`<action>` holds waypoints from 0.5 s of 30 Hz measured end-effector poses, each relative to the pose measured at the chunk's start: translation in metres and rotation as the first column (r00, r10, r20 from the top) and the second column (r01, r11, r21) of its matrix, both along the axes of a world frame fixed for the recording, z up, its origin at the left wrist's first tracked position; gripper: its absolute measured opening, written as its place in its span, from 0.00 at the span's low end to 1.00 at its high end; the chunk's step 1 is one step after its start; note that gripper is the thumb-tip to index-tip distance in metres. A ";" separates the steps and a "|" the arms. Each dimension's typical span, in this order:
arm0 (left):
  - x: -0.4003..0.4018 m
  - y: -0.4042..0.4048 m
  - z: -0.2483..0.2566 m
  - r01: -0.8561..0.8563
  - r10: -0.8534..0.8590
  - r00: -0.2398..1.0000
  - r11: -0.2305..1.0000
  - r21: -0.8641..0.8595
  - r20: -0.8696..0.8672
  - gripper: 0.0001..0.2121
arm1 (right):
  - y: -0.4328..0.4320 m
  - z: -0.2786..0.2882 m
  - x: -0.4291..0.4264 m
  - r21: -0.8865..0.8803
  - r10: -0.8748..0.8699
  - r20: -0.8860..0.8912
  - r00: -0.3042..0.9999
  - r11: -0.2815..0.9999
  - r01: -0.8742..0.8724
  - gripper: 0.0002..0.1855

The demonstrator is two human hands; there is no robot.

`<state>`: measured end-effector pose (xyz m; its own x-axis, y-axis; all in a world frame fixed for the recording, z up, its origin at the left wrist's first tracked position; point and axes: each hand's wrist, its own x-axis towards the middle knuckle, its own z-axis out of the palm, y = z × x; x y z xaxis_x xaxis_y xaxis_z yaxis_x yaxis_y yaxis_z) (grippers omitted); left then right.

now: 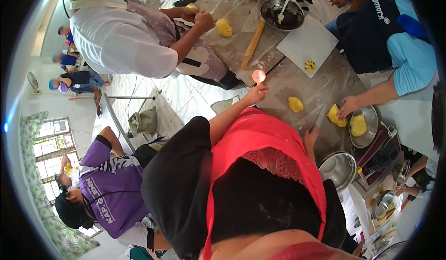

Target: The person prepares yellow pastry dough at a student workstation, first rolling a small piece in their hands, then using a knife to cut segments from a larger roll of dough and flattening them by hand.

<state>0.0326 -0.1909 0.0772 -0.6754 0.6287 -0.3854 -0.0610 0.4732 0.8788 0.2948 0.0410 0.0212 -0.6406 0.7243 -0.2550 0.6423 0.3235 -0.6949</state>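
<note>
My left hand [257, 94] grips the handle of an orange measuring scoop [259, 76] at the table's near edge; something pale shows in its bowl. In my right hand [311, 137] is a knife [320, 115], its blade pointing away from me over the table. A lump of yellow dough [295, 104] lies between my hands on the plastic-covered table [278, 86]. Right of the blade, a co-worker's hand [349, 106] is at a larger flattened piece of yellow dough [336, 116]. A steel bowl [373, 134] beside it holds more dough [358, 125].
Ahead are a wooden rolling pin [253, 46], a dark-filled pan [270, 7] with a spatula, and a white chopping board [303, 39] bearing a dark-filled dough piece [309, 66]. A co-worker in white [122, 37] stands at left. Steel bowls [336, 173] sit near my right elbow.
</note>
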 end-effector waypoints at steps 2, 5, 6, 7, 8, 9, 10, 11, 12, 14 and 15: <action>-0.001 0.005 0.002 0.008 -0.008 1.000 1.000 0.020 -0.013 0.16 | 0.005 -0.002 -0.001 0.013 0.008 -0.011 1.000 1.000 -0.007 0.29; -0.002 0.016 0.005 0.036 -0.035 0.998 0.999 -0.017 0.054 0.15 | 0.012 -0.006 0.003 0.017 -0.005 -0.019 1.000 1.000 0.005 0.29; -0.002 0.018 0.004 0.032 -0.031 0.998 0.999 -0.016 0.058 0.15 | 0.013 -0.007 0.004 0.004 -0.018 -0.018 1.000 1.000 0.018 0.29; -0.002 0.019 0.003 0.029 -0.028 0.998 0.999 -0.015 0.063 0.15 | 0.013 -0.007 0.005 0.004 -0.023 -0.017 1.000 1.000 0.023 0.29; -0.002 0.019 -0.001 0.031 -0.030 0.998 0.999 -0.015 0.064 0.15 | 0.012 -0.008 0.007 0.017 -0.023 -0.019 1.000 1.000 0.023 0.29; -0.002 0.018 -0.005 0.031 -0.031 0.999 0.999 0.017 0.020 0.14 | 0.010 -0.008 0.008 0.030 -0.024 -0.022 0.999 0.999 0.025 0.29; -0.002 0.017 -0.008 0.032 -0.031 0.999 0.998 0.048 -0.024 0.14 | 0.009 -0.009 0.008 0.028 -0.028 -0.022 0.999 0.999 0.028 0.29; -0.002 0.016 -0.011 0.034 -0.033 0.999 0.998 0.046 -0.021 0.14 | 0.008 -0.010 0.009 0.035 -0.020 -0.015 1.000 0.999 0.020 0.29; -0.003 0.015 -0.014 0.032 -0.030 0.999 0.998 0.051 -0.040 0.14 | 0.007 -0.011 0.011 0.041 -0.012 -0.009 1.000 0.999 0.013 0.29; -0.003 0.019 -0.016 0.049 -0.046 0.998 0.997 0.059 -0.048 0.14 | 0.006 -0.011 0.015 0.026 -0.032 0.005 0.999 0.999 0.032 0.29; -0.003 0.022 -0.015 0.042 -0.040 0.998 0.998 0.053 -0.038 0.14 | 0.006 -0.011 0.018 0.014 -0.050 0.017 0.999 0.999 0.050 0.30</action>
<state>0.0296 -0.1689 0.0621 -0.6619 0.6752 -0.3256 -0.0098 0.4266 0.9044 0.3123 0.0474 0.0099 -0.5989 0.7590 -0.2553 0.6697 0.3000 -0.6793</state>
